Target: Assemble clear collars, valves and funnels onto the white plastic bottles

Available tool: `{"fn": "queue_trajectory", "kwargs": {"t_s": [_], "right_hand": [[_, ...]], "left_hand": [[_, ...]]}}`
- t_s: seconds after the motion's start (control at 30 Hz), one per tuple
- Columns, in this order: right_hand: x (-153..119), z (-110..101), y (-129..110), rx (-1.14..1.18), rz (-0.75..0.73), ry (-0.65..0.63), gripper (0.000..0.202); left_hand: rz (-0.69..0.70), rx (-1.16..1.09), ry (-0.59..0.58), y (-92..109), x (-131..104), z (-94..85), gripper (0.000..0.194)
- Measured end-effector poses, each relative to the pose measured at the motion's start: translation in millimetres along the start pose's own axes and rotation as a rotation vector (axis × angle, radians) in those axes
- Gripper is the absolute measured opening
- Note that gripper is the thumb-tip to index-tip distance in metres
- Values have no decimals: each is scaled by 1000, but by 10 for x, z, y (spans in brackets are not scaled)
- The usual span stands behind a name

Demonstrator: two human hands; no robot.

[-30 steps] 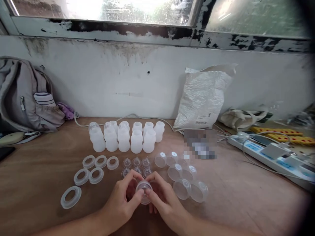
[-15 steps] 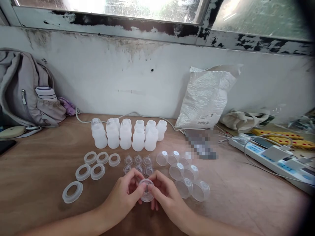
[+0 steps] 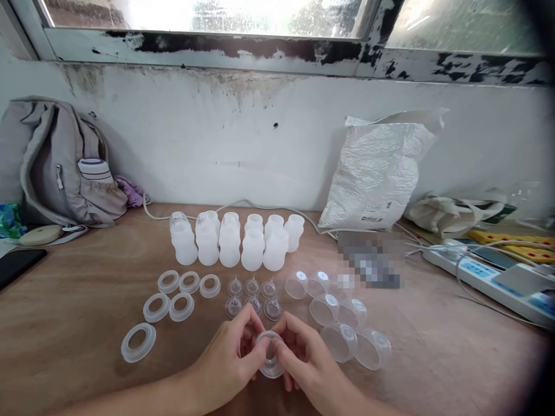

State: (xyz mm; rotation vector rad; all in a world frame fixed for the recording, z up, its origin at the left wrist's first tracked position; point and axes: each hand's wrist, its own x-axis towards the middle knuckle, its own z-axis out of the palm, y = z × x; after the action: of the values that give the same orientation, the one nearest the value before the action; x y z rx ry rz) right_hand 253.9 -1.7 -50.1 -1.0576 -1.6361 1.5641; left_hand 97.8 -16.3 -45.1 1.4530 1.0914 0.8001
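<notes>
Between my fingers is a clear round ring-shaped piece (image 3: 271, 370), held low over the table's front. My left hand (image 3: 232, 358) grips its left side, thumb on top. From the right, my right hand (image 3: 307, 355) pinches the same piece. Just behind my hands stand several clear nipple-shaped pieces (image 3: 273, 308) in two rows. Several translucent rings (image 3: 139, 342) lie to the left, and several clear cups (image 3: 373, 349) lie on the right. White bottles (image 3: 229, 242) stand in a group farther back, some with clear tops.
A grey backpack (image 3: 65, 167) and a black phone (image 3: 19, 266) are at the left. Against the wall leans a silvery bag (image 3: 375, 173). A power strip (image 3: 485, 283) with cables lies at the right of the wooden table (image 3: 442, 358).
The view has shifted, so the table items appear slightly farther right and lower. Both hands still hold the clear piece, thumbs pressed on it.
</notes>
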Motion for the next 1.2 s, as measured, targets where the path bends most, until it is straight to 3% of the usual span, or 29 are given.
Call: {"fn": "queue_trajectory", "kwargs": {"t_s": [0.4, 0.6, 0.83, 1.2], "right_hand": [[-8, -4, 128, -119, -44, -23, 25], [-23, 7, 1, -44, -72, -14, 21], [-51, -1, -59, -81, -138, -19, 9], [-20, 36, -8, -68, -102, 13, 19]], "left_hand": [[29, 153, 14, 38, 5, -1, 13], [24, 47, 100, -9, 3, -4, 12], [75, 31, 85, 31, -4, -3, 15], [103, 194, 99, 39, -5, 36, 15]]}}
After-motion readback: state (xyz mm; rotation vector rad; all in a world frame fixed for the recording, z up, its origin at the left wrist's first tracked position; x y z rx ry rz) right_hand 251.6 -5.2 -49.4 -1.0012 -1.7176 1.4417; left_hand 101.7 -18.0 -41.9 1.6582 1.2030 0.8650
